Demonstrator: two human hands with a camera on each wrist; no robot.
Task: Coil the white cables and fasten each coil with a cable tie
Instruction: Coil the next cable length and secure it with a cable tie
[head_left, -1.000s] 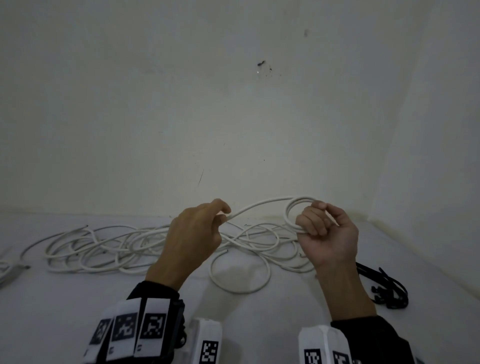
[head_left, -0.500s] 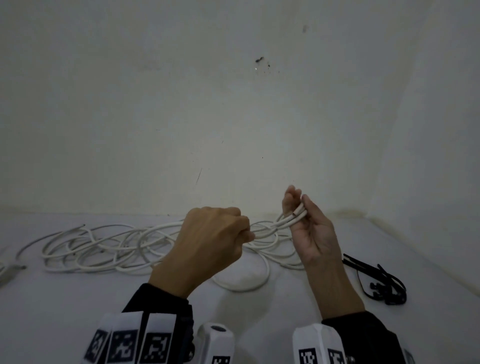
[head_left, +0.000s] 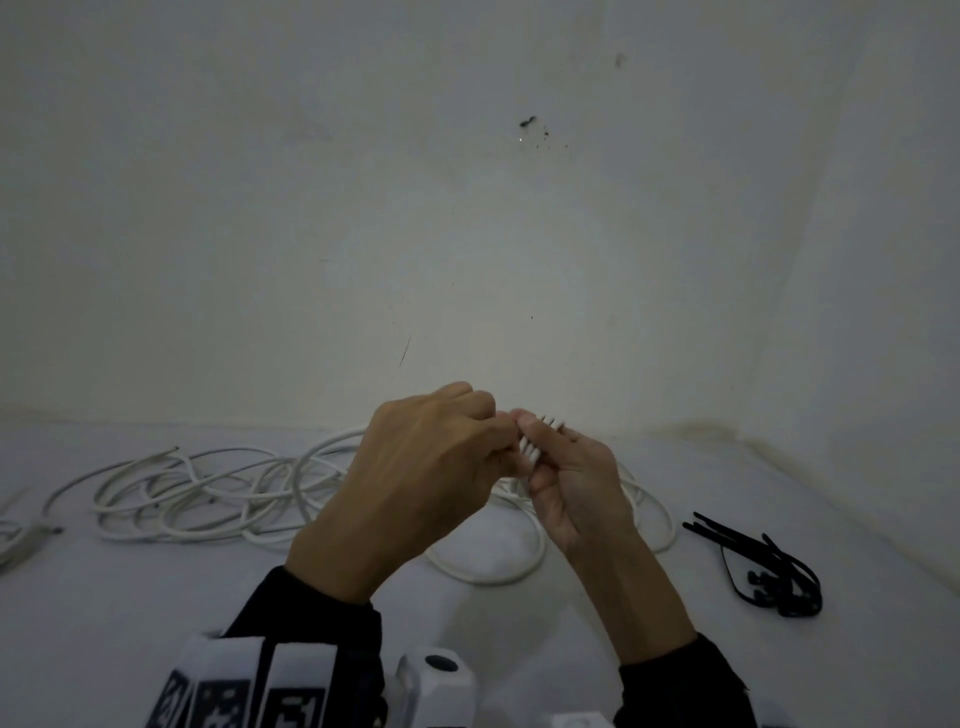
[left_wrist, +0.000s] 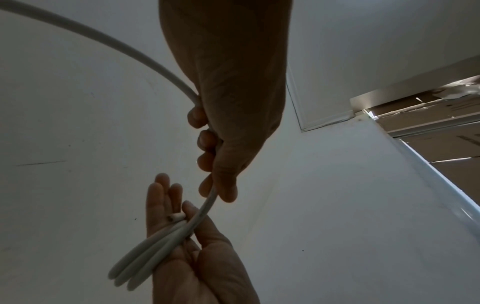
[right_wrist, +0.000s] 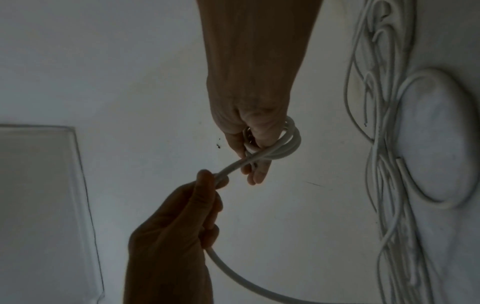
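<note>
A long white cable (head_left: 208, 493) lies in loose tangled loops on the white floor by the wall. My right hand (head_left: 540, 441) holds a small coil (left_wrist: 145, 257) of a few turns of it, the thumb pressing the turns against nearly straight fingers. Close on its left, my left hand (head_left: 498, 441) is curled round the cable's running length (left_wrist: 109, 41), which leads into the coil. In the right wrist view the coil (right_wrist: 288, 148) wraps beside the right hand (right_wrist: 249, 160) and the left hand (right_wrist: 207, 185) grips the strand below it. Black cable ties (head_left: 769, 571) lie on the floor to the right.
The wall (head_left: 467, 260) stands just beyond the hands and a side wall meets it at the right. One wide cable loop (head_left: 488, 566) lies on the floor under the hands. More white cable (head_left: 21, 535) shows at the far left edge.
My left hand has moved right along the cable until it nearly touches the right hand. The right hand has turned from a curled grip to thumb against straighter fingers, and the coil has flattened.
</note>
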